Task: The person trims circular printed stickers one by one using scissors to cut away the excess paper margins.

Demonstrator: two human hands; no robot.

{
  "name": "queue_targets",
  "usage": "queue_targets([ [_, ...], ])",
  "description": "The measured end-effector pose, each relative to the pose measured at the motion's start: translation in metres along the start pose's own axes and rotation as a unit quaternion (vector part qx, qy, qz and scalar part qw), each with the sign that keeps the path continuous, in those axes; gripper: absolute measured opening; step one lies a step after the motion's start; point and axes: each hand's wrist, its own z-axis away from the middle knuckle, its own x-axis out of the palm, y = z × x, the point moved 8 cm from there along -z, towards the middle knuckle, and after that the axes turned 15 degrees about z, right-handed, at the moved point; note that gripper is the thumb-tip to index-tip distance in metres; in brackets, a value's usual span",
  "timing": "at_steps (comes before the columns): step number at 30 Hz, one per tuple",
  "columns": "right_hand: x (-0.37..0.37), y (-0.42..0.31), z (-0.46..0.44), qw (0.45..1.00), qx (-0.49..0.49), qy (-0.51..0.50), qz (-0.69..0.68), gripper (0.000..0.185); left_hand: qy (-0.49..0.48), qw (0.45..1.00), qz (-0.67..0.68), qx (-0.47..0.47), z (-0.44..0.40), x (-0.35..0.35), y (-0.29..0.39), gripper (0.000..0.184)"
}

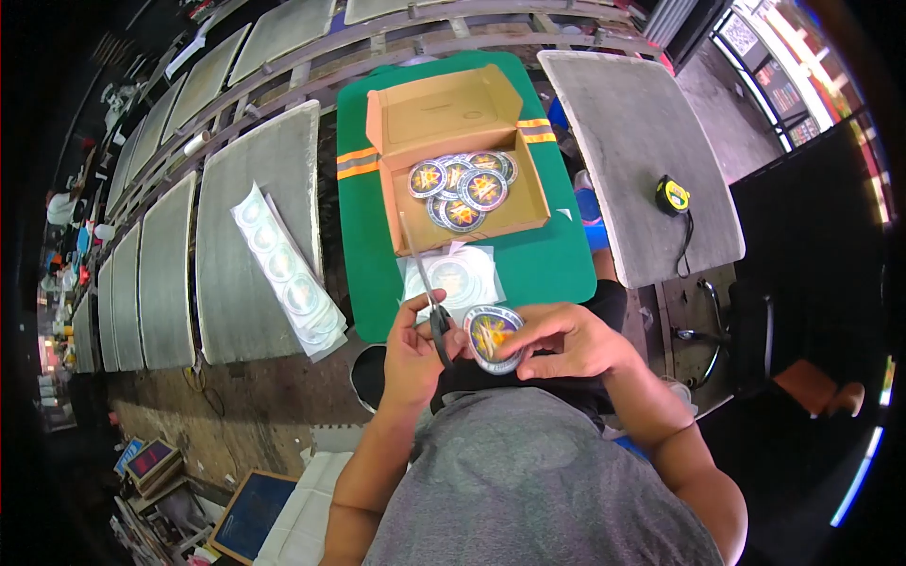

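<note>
1. Head view, nearer the wearer than the open brown cardboard box (530, 200): the left hand (415, 354) grips a pair of metal scissors with black handles (439, 325). Its fingers are curled around the handles, and the blades point up past the box's near left corner.
2. Head view, also on the wearer's side of the box: the right hand (571, 341) pinches a round printed disc with a dark and white rim and a yellow-orange centre (486, 332). Its thumb and fingers close on the disc's right side, with fingers across the printed face. The disc's left edge is just beside the left hand's fingertips; whether they touch, I cannot tell.
3. Head view, inside the box: a loose, overlapping pile of similar round printed discs (462, 189) lies on the floor, and the lid stands raised at the far side.
4. Head view, under the box: a green rounded-corner board (552, 264) crossed by an orange-and-grey striped band (357, 163). Whitish sheets with circular outlines (458, 278) lie just before the box.
5. Head view, left of the box: a long whitish strip with circles (283, 264). Right of it: a yellow-and-black tape measure (672, 195) on a flat grey board (642, 132).
</note>
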Motion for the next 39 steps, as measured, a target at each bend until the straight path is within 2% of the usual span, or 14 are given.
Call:
queue_targets([
  [1,0.001,-0.002,-0.002,0.996,-0.031,0.055,-0.065,0.035,0.024,0.999,0.023,0.018,0.000,0.002,0.001,0.061],
  [2,0.008,-0.002,-0.007,0.996,-0.031,0.054,-0.066,0.035,0.025,0.999,0.023,0.019,0.000,0.007,-0.001,0.061],
  [4,0.003,-0.014,-0.008,0.984,-0.091,0.145,0.038,0.033,0.048,0.998,0.027,0.015,0.001,0.009,-0.004,0.063],
  [6,0.001,-0.009,-0.007,0.984,-0.071,0.149,0.067,0.033,0.032,0.999,0.012,0.012,0.002,0.012,-0.005,0.062],
  [8,-0.008,0.001,-0.005,0.970,-0.049,0.199,0.130,0.033,0.000,1.000,-0.002,0.011,0.002,0.017,-0.004,0.062],
  [10,-0.016,0.002,-0.006,0.968,-0.045,0.211,0.124,0.034,-0.040,0.999,0.002,-0.008,0.005,0.018,-0.008,0.066],
  [12,-0.033,0.004,-0.001,0.952,-0.002,0.288,0.105,0.036,-0.082,0.996,0.006,-0.029,0.011,0.020,-0.013,0.071],
  [14,-0.039,0.003,-0.001,0.954,0.029,0.289,0.078,0.038,-0.165,0.982,-0.054,-0.077,0.021,0.029,-0.024,0.080],
  [15,-0.042,0.000,0.000,0.949,0.018,0.306,0.079,0.038,-0.179,0.978,-0.083,-0.070,0.023,0.035,-0.025,0.087],
  [18,-0.043,-0.005,-0.001,0.943,0.003,0.325,0.069,0.039,-0.211,0.965,-0.146,-0.056,0.025,0.051,-0.020,0.089],
  [23,-0.039,-0.011,-0.003,0.945,-0.001,0.317,0.085,0.035,-0.211,0.960,-0.180,-0.032,0.021,0.060,-0.011,0.090],
  [26,-0.040,-0.010,-0.001,0.940,-0.008,0.332,0.080,0.035,-0.210,0.956,-0.198,-0.059,0.020,0.061,-0.012,0.092],
  [34,-0.041,-0.011,0.002,0.932,-0.012,0.354,0.076,0.035,-0.216,0.945,-0.245,-0.013,0.019,0.066,-0.007,0.091],
  [39,-0.040,-0.011,0.001,0.932,-0.013,0.355,0.071,0.035,-0.200,0.950,-0.240,-0.025,0.019,0.067,-0.006,0.088],
])
